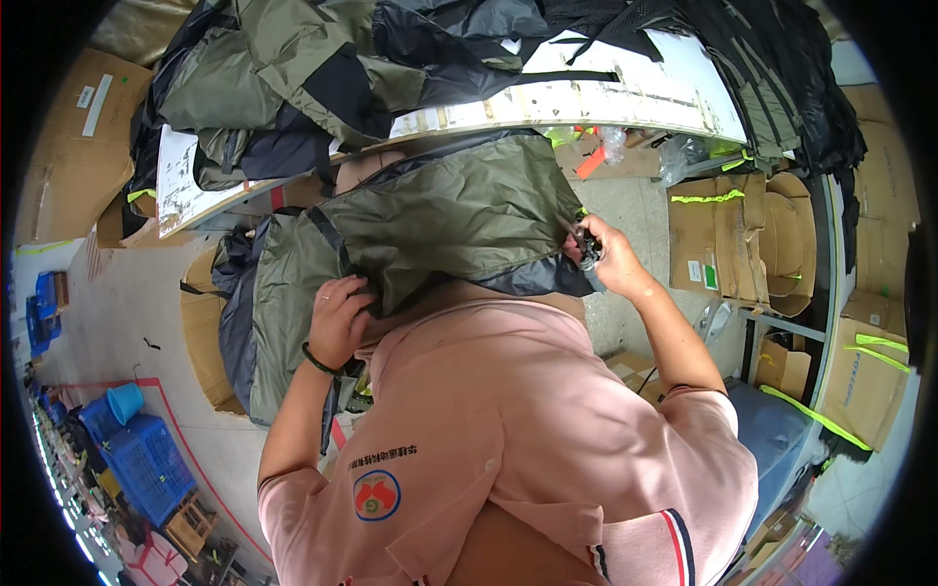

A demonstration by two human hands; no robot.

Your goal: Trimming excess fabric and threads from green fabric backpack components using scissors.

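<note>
A large olive-green and black piece of sewn nylon fabric (440,210) lies across my lap, hanging down over my left side. A black strap or band runs across it. My left hand (340,317) is closed on the fabric near my waist, fingers curled. At the fabric's right end, my right hand (616,256) is closed around what looks like a small pair of scissors (584,244) with dark handles. Their tips are beside the fabric edge, and my fingers partly hide them.
Ahead stands a white worktable (664,93) with worn edges, piled with olive and black fabric pieces (293,73). Cardboard boxes stand left (93,146) and right (718,234). An open carton (205,337) sits under the hanging fabric. Blue crates (147,469) are at far left.
</note>
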